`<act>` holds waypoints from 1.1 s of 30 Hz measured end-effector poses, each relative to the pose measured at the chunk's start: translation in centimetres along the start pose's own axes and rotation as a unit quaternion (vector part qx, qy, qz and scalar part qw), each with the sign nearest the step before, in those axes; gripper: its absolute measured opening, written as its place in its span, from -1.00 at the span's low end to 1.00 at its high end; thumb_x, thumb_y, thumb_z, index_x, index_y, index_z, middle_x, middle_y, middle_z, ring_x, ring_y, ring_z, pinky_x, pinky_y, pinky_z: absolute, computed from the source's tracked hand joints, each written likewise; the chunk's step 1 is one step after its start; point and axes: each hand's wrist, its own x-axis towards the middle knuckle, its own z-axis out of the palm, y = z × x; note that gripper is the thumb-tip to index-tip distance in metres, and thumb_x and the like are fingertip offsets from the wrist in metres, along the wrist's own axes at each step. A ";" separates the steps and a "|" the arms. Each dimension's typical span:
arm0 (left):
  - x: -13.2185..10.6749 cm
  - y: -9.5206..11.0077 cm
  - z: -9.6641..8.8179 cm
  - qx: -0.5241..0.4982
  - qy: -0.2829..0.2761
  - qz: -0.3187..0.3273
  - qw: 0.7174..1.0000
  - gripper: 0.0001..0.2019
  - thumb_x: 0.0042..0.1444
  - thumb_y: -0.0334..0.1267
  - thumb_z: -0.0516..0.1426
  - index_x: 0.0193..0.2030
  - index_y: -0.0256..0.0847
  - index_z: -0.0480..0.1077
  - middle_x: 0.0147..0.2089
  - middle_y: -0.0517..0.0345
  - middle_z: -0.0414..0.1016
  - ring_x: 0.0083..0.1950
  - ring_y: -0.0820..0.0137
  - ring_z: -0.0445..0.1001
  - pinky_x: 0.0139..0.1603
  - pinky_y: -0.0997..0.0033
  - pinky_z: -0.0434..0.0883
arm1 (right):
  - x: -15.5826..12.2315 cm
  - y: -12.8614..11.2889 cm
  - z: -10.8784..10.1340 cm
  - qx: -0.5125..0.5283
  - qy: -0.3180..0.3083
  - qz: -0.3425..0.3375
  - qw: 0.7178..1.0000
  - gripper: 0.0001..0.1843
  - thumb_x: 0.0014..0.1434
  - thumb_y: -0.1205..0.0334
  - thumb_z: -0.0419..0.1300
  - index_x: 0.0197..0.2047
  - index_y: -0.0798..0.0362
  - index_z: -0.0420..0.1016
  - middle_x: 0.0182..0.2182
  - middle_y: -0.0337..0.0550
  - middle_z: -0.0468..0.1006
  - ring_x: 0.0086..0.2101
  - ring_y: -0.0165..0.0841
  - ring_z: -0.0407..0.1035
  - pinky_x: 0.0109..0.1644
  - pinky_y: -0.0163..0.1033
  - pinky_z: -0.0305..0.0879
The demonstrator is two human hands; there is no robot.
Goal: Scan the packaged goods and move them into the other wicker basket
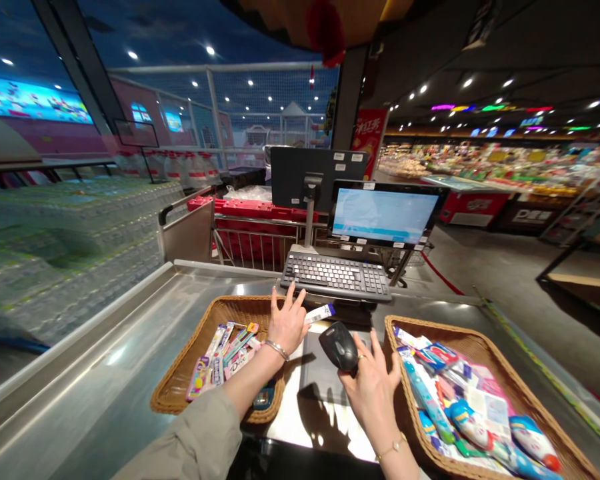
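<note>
Gripping black scanner (339, 345) in right hand (373, 393), closed round it, above steel tabletop (105, 373) btwn two wicker baskets. Left hand (286, 325) pinching small white-blue pack (321, 313), other fingers spread, by far rim of left basket (180, 380), just below keyboard (336, 275). Right basket (525, 393) holding toothbrush packs.

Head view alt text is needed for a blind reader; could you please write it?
At a checkout counter, the left hand holds a white box before a black scanner in the right hand. Wicker baskets of dental-care packs sit either side, near a keyboard.
</note>
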 end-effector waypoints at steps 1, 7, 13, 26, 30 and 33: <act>0.2 0.2 0.0 -0.003 0.002 0.003 1.000 -0.87 0.05 -0.18 0.22 -0.36 -0.18 0.44 0.32 0.03 0.27 0.43 0.00 -0.04 0.36 -0.41 -0.35 | 0.0 0.2 -0.3 -0.007 0.001 0.008 1.000 -0.70 0.02 0.30 0.09 -0.15 0.00 0.49 0.09 -0.08 0.47 0.27 -0.05 0.01 0.26 0.28 -0.32; 1.8 2.2 0.4 -0.025 0.011 0.027 0.999 -0.88 0.04 -0.19 0.22 -0.37 -0.17 0.44 0.31 0.01 0.29 0.43 -0.01 -0.02 0.35 -0.42 -0.36 | 0.1 1.7 -2.4 -0.049 0.015 0.049 0.997 -0.66 0.04 0.29 0.10 -0.09 0.02 0.48 0.10 -0.08 0.47 0.27 -0.07 0.01 0.28 0.23 -0.26; 3.9 5.4 0.4 -0.050 0.023 0.061 0.997 -0.89 0.04 -0.19 0.22 -0.37 -0.17 0.44 0.32 0.03 0.27 0.42 -0.01 0.00 0.35 -0.42 -0.36 | -0.1 4.4 -3.6 -0.070 0.030 0.105 0.992 -0.65 0.07 0.25 0.10 -0.05 0.01 0.48 0.10 -0.09 0.46 0.28 -0.08 -0.01 0.29 0.20 -0.30; 7.4 11.7 2.2 -0.098 0.025 0.137 0.985 -0.93 0.07 -0.21 0.22 -0.33 -0.13 0.46 0.31 0.07 0.28 0.43 0.01 -0.01 0.34 -0.44 -0.37 | -1.8 10.1 -6.3 -0.109 0.076 0.225 0.965 -0.60 0.18 0.03 0.04 -0.02 0.04 0.48 0.05 0.04 0.49 0.26 -0.10 0.03 0.29 0.19 -0.31; 8.2 13.5 3.0 -0.103 0.025 0.163 0.981 -0.94 0.10 -0.23 0.19 -0.35 -0.13 0.45 0.30 0.08 0.30 0.43 0.04 -0.01 0.34 -0.44 -0.37 | -2.2 12.0 -6.8 -0.132 0.097 0.253 0.953 -0.50 0.16 0.00 0.02 0.04 0.14 0.45 0.09 0.16 0.44 0.25 -0.10 0.06 0.28 0.16 -0.27; 8.4 15.0 3.7 -0.108 0.020 0.191 0.975 -0.93 0.14 -0.25 0.16 -0.34 -0.13 0.45 0.32 0.11 0.28 0.44 0.07 -0.03 0.35 -0.43 -0.36 | -2.6 13.4 -7.2 -0.140 0.098 0.285 0.943 -0.51 0.15 -0.03 0.04 -0.02 0.14 0.49 0.08 0.19 0.45 0.24 -0.10 0.08 0.28 0.17 -0.27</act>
